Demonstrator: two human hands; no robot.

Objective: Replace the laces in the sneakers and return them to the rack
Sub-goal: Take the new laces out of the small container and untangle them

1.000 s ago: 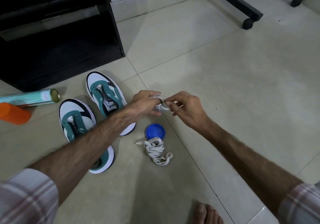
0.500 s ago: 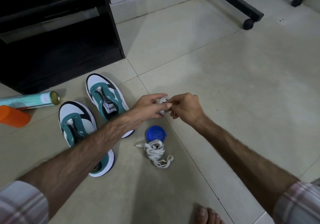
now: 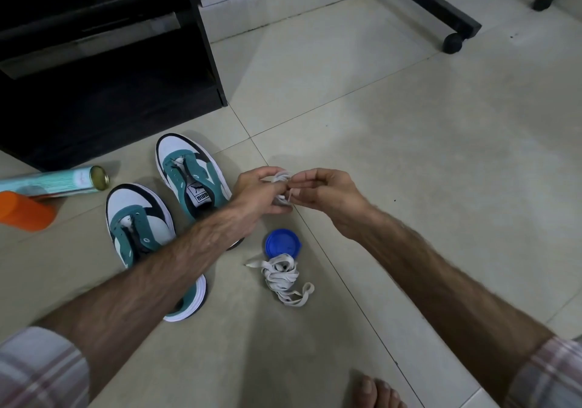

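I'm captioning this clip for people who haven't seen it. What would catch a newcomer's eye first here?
First, the two hands meeting mid-frame: the left hand and right hand both pinch a small bundled white lace above the tiled floor. Left of them stand two teal-and-white sneakers without laces, toes toward a black rack. Nearer the person, a second white lace lies bunched beside a blue lid.

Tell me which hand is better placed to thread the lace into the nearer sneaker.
Probably the left hand: its forearm already lies over the nearer sneaker, while the right hand is farther off. Both pinch the white lace.
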